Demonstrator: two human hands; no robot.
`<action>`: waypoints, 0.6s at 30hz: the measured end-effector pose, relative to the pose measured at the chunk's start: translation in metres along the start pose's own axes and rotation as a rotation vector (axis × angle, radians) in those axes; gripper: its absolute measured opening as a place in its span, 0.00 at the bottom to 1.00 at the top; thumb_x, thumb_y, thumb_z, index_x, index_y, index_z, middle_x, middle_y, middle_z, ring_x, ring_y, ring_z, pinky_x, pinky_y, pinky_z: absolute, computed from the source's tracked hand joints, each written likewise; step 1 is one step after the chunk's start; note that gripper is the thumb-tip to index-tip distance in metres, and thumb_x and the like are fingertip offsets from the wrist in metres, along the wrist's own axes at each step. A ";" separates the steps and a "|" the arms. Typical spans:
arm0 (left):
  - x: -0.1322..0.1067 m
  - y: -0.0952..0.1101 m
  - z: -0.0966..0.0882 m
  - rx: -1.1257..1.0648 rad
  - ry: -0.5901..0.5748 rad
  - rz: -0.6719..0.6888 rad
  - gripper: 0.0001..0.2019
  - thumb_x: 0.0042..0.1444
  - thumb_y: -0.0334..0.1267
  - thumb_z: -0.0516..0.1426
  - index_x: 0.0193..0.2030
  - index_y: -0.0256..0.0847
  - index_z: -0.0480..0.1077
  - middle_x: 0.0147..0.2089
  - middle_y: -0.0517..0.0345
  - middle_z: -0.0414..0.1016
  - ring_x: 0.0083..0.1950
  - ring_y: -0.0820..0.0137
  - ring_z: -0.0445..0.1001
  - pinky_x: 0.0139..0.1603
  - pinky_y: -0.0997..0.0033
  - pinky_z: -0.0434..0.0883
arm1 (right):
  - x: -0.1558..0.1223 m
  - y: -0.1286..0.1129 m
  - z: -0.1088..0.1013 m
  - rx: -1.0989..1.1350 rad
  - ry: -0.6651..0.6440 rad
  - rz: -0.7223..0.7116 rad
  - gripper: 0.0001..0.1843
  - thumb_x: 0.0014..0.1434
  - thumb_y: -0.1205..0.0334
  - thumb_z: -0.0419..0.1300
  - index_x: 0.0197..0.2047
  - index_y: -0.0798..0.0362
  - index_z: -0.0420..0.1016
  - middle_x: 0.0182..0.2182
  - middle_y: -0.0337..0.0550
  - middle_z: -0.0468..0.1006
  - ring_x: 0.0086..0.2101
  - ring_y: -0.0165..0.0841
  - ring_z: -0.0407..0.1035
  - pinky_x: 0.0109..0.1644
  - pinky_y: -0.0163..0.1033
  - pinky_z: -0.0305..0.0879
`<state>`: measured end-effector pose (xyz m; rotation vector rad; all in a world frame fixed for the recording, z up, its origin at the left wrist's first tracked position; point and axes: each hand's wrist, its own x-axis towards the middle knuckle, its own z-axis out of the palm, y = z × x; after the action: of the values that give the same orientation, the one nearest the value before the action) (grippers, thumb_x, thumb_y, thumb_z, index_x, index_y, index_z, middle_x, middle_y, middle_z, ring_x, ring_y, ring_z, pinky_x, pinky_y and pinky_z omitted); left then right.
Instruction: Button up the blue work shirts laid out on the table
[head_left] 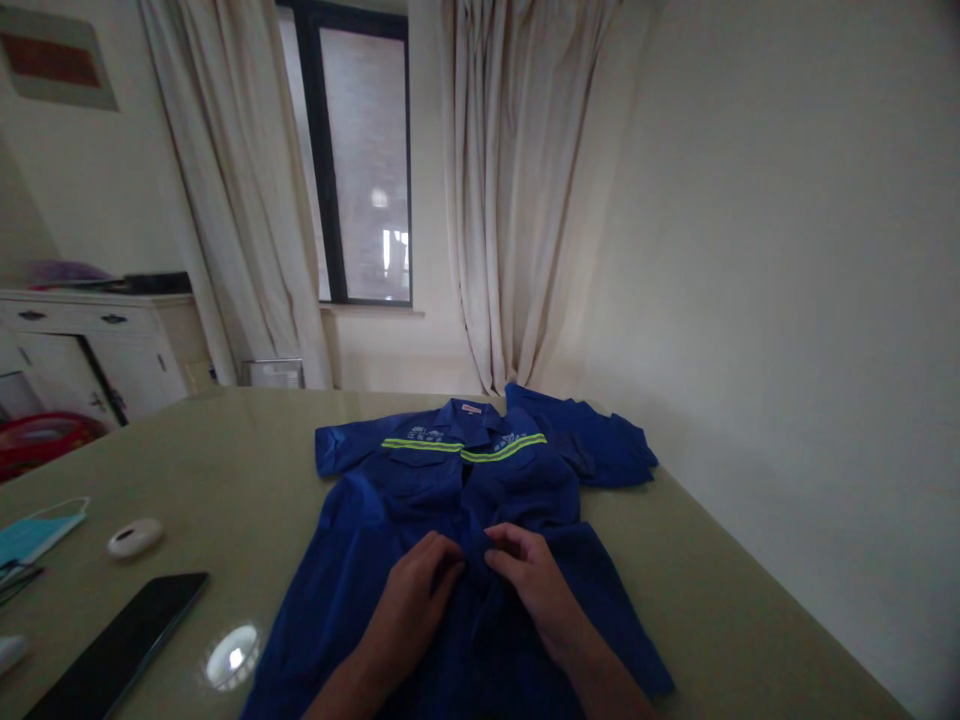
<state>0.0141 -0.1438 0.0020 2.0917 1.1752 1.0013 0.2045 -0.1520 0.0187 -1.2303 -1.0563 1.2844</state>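
A dark blue short-sleeved work shirt point(525, 495) lies spread on the table, its collar at the far end and a yellow-green reflective stripe across the chest. My left hand point(420, 590) pinches the shirt's front edge near the middle, thumb and fingers together on the cloth. Just to the right of the front opening is my right hand point(538, 585), with thumb and forefinger slightly apart close over the fabric. No cloth shows clearly between those fingers. Folded blue cloth point(615, 445) lies behind the shirt's right sleeve.
On the greenish table point(225, 470) at the left are a black phone point(120, 650), a small white oval case point(135, 538) and a blue face mask point(37, 538). A white wall point(787, 350) borders the table's right side. Curtains point(517, 200) hang behind.
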 end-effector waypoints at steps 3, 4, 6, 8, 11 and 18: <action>-0.001 0.003 0.000 0.012 0.033 0.022 0.07 0.69 0.35 0.53 0.44 0.47 0.72 0.43 0.59 0.76 0.45 0.67 0.76 0.48 0.69 0.71 | 0.000 -0.001 -0.002 0.018 0.047 0.031 0.14 0.43 0.58 0.72 0.36 0.51 0.83 0.32 0.37 0.80 0.37 0.38 0.72 0.45 0.40 0.65; -0.001 0.004 0.001 0.027 0.041 0.027 0.07 0.69 0.35 0.53 0.45 0.47 0.73 0.43 0.59 0.76 0.45 0.67 0.77 0.48 0.69 0.71 | 0.000 -0.001 -0.002 0.034 0.054 0.060 0.14 0.42 0.58 0.72 0.35 0.51 0.83 0.30 0.37 0.80 0.35 0.37 0.72 0.42 0.40 0.65; -0.002 0.003 0.002 0.064 0.053 0.037 0.08 0.69 0.36 0.52 0.45 0.48 0.73 0.43 0.60 0.76 0.44 0.68 0.77 0.48 0.70 0.72 | 0.000 0.000 -0.004 0.094 0.039 0.115 0.13 0.42 0.59 0.72 0.35 0.51 0.82 0.28 0.36 0.79 0.32 0.35 0.70 0.39 0.39 0.64; -0.003 0.001 0.004 0.092 0.050 0.047 0.09 0.70 0.36 0.52 0.45 0.49 0.73 0.44 0.60 0.76 0.44 0.68 0.77 0.48 0.71 0.72 | -0.001 0.001 -0.004 0.163 -0.016 0.128 0.12 0.43 0.62 0.70 0.35 0.51 0.82 0.28 0.35 0.79 0.31 0.34 0.70 0.39 0.37 0.64; -0.004 0.000 0.006 0.120 0.030 0.057 0.09 0.70 0.36 0.52 0.47 0.50 0.74 0.45 0.60 0.76 0.43 0.70 0.78 0.48 0.73 0.72 | 0.000 0.003 -0.005 0.194 -0.090 0.086 0.11 0.43 0.65 0.66 0.34 0.51 0.81 0.29 0.34 0.79 0.32 0.33 0.70 0.39 0.36 0.65; -0.002 0.001 0.004 0.066 0.061 0.036 0.10 0.68 0.35 0.53 0.46 0.50 0.76 0.45 0.60 0.77 0.44 0.69 0.78 0.49 0.72 0.73 | 0.002 0.005 -0.006 0.126 -0.032 0.063 0.18 0.43 0.62 0.67 0.41 0.49 0.81 0.37 0.38 0.82 0.41 0.40 0.74 0.45 0.40 0.68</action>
<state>0.0174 -0.1463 0.0001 2.1538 1.2199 1.0638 0.2100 -0.1509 0.0133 -1.1592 -0.9506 1.4016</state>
